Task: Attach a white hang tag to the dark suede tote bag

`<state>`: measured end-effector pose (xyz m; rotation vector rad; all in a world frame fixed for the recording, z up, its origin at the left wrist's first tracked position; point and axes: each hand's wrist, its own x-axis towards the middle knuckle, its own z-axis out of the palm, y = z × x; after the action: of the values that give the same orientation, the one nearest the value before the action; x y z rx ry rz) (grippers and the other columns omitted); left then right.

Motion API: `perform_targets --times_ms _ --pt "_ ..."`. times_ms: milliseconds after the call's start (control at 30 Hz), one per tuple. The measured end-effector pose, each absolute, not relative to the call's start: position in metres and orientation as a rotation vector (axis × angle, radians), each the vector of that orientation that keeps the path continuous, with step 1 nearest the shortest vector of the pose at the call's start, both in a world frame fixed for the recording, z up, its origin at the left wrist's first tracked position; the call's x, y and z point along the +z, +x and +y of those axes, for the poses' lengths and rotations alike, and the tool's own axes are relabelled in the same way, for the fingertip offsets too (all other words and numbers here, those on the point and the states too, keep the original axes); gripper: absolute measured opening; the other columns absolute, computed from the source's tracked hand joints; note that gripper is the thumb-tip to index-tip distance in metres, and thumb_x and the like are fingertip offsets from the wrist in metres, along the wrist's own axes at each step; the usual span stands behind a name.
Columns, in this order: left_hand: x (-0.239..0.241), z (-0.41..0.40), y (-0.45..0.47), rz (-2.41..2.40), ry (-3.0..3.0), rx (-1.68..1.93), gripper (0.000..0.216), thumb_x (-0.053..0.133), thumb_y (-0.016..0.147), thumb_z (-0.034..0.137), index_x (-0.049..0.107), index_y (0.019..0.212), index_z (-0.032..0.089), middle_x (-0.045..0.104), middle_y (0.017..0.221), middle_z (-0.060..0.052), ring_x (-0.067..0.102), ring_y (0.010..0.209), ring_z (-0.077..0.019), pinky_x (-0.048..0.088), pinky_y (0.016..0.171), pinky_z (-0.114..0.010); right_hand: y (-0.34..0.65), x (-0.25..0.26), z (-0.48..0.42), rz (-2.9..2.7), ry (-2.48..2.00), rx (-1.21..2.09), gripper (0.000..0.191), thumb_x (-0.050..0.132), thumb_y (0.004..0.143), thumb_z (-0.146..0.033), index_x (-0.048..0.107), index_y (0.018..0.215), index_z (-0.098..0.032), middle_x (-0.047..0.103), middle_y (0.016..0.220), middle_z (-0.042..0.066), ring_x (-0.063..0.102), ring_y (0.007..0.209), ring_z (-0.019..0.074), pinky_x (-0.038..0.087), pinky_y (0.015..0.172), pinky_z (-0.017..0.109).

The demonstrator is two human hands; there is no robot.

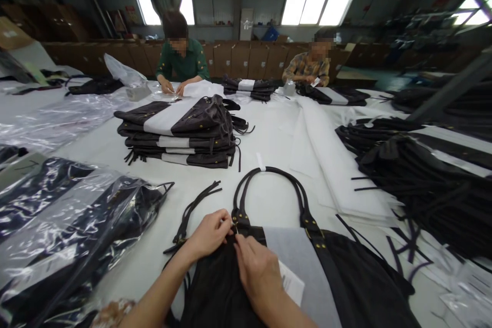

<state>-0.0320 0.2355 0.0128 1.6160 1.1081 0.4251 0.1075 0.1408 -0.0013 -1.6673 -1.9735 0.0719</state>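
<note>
A black handbag lies in front of me, its two looped handles pointing away and a white wrap strip around their top. My left hand is closed in a pinch at the base of the left handle, beside the brass-coloured fittings. Against it, my right hand also pinches, with a thin pale string at its fingertips. What the left fingers grip is hidden. A white card tag sticks out from behind my right hand. Pale grey wrapping paper crosses the bag's middle.
Stacked dark bags stand farther back on the white table. Plastic-wrapped bags lie left, with a large pile of black bags at right. White foam sheets lie between. Two people work across the table.
</note>
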Motion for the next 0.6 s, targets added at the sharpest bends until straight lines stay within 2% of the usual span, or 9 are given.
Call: perform_targets --times_ms 133,233,333,467,600 --pt "0.034 0.210 -0.034 1.174 1.718 0.666 0.022 0.038 0.091 0.034 0.050 0.079 0.020 0.060 0.082 -0.001 0.057 0.076 -0.0148 0.045 0.072 -0.027 0.101 0.003 0.136 -1.847 -1.583 0.109 0.028 0.038 0.096 -0.020 0.057 0.117 -0.017 0.069 0.090 0.008 0.062 0.072 0.0188 0.044 0.066 0.031" --pt "0.046 0.196 -0.035 1.088 1.751 0.668 0.022 0.035 0.093 0.032 0.048 0.080 0.021 0.059 0.087 -0.001 0.056 0.084 -0.0155 0.042 0.080 -0.028 0.108 0.004 0.146 -1.712 -1.575 0.279 0.023 0.040 0.096 -0.021 0.059 0.109 -0.019 0.069 0.092 0.006 0.062 0.076 0.0177 0.046 0.071 0.030" --pt "0.046 0.193 -0.034 1.062 1.690 0.632 0.024 0.034 0.094 0.035 0.045 0.078 0.021 0.055 0.079 0.000 0.052 0.078 -0.0151 0.041 0.076 -0.027 0.117 0.003 0.157 -1.715 -1.476 0.427 0.021 0.042 0.096 -0.019 0.063 0.096 -0.021 0.068 0.087 0.003 0.062 0.078 0.0160 0.047 0.073 0.028" --pt "0.039 0.201 -0.032 1.067 1.628 0.630 0.026 0.034 0.094 0.038 0.044 0.076 0.021 0.050 0.073 0.002 0.046 0.071 -0.0141 0.038 0.070 -0.026 0.122 0.001 0.164 -1.781 -1.329 0.488 0.021 0.042 0.096 -0.019 0.063 0.100 -0.021 0.068 0.090 0.004 0.062 0.080 0.0158 0.047 0.074 0.027" --pt "0.035 0.208 -0.028 1.060 1.600 0.678 0.024 0.036 0.093 0.036 0.045 0.076 0.021 0.050 0.074 0.002 0.047 0.074 -0.0140 0.038 0.072 -0.026 0.125 0.006 0.170 -1.686 -1.315 0.596 0.018 0.047 0.093 -0.018 0.065 0.093 -0.021 0.069 0.085 0.002 0.064 0.078 0.0147 0.047 0.072 0.025"
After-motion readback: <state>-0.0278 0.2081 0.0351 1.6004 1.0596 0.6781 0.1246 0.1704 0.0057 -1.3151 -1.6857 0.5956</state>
